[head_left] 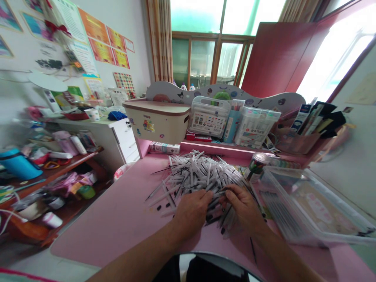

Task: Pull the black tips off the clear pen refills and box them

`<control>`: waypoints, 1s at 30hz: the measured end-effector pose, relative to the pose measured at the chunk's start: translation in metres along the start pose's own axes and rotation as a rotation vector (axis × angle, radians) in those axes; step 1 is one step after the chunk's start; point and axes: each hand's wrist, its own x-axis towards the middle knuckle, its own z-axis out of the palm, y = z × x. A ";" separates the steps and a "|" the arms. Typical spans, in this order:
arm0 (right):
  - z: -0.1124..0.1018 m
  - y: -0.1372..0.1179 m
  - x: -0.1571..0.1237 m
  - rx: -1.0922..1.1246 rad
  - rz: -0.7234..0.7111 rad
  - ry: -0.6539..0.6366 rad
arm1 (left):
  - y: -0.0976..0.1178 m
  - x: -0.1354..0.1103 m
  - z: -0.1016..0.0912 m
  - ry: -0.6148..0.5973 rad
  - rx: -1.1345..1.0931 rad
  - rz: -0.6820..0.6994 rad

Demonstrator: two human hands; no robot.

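A large heap of white pen barrels, black caps and thin dark refills [202,170] covers the middle of the pink desk. At its near edge my left hand [192,207] is closed, thumb and fingers pinching a pale pen barrel [217,194] that points toward the other hand. My right hand [241,203] is closed too, its thumb and forefinger pressed on a thin dark piece that looks like a refill. The fingers partly hide both pieces. Loose barrels and black caps [223,230] lie beneath my right hand.
On the right stands a clear plastic box [293,231] with grey sticks inside, beside a can [257,166]. A lidded cream bin [158,121], marker cases [208,117] and a pen holder [290,141] line the shelf behind. The pink desk [117,219] ends in a rounded left corner.
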 end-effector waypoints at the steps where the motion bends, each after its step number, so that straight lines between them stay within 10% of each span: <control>1: 0.000 0.000 0.000 0.005 0.001 -0.001 | 0.000 0.000 0.000 -0.001 0.001 0.001; 30: 0.006 -0.001 -0.003 -0.032 -0.009 -0.045 | 0.002 -0.003 0.003 -0.010 0.138 0.067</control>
